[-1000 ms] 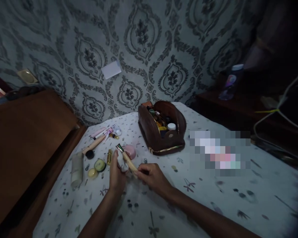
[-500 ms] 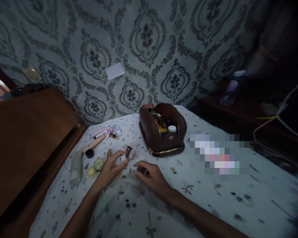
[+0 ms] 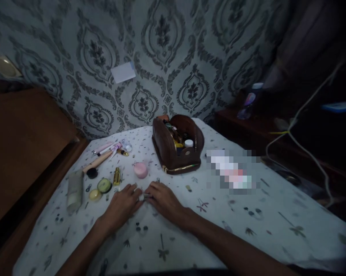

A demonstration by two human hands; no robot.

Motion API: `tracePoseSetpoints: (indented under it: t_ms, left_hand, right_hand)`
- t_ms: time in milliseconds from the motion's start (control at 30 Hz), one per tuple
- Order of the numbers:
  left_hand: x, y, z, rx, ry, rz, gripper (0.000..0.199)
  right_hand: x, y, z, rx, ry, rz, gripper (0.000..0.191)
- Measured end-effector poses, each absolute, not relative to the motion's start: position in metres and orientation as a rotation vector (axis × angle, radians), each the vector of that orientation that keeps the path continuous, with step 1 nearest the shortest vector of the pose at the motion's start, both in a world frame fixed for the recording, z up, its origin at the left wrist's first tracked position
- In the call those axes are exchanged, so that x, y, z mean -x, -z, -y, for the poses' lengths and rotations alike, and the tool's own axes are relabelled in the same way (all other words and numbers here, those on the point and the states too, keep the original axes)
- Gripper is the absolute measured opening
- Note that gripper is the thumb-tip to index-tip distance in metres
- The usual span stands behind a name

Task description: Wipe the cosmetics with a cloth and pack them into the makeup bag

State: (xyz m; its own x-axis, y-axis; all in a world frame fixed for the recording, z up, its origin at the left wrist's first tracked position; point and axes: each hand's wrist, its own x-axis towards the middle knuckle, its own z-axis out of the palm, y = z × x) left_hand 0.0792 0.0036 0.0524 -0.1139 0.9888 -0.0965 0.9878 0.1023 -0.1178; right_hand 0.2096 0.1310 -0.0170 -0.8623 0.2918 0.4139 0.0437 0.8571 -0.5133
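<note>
My left hand [image 3: 126, 203] and my right hand [image 3: 161, 197] are close together over the patterned sheet, fingers curled inward. Between their fingertips shows part of a small greyish item [image 3: 146, 195], too blurred to name. Just beyond them lies a round pink container [image 3: 140, 170]. A gold tube [image 3: 117, 176] is up and left of my left hand, with a green-topped jar [image 3: 104, 185] and a small yellow jar [image 3: 95, 195] beside it. The open brown bag [image 3: 177, 153], filled with small items, stands beyond my right hand.
A grey tube [image 3: 75, 191], black cap [image 3: 92, 173] and several slim cosmetics lie on the left. A pixelated item [image 3: 233, 170] rests at right. Behind it a bottle [image 3: 250, 101] stands on a dark surface beside a white cable [image 3: 297, 111]. The patterned wall rises at the back.
My hands have come together, and the dark item in my right hand and the metallic one in my left no longer show clearly. The pink container is uncovered. The view has shifted to the right.
</note>
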Motion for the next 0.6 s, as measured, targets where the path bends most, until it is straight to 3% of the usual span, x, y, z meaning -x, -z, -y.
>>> tracePoseSetpoints:
  t_ms: [267,600]
  left_hand:
    - [-0.093,-0.049,-0.011,2.065,-0.210,2.138,0.010]
    - [-0.032,-0.062,0.024,2.037,-0.227,2.160,0.018]
  right_hand:
    - [-0.215,0.003,-0.139,0.272,-0.987,2.492,0.003]
    - [-0.215,-0.011,-0.139,0.367,-1.377,2.386,0.021]
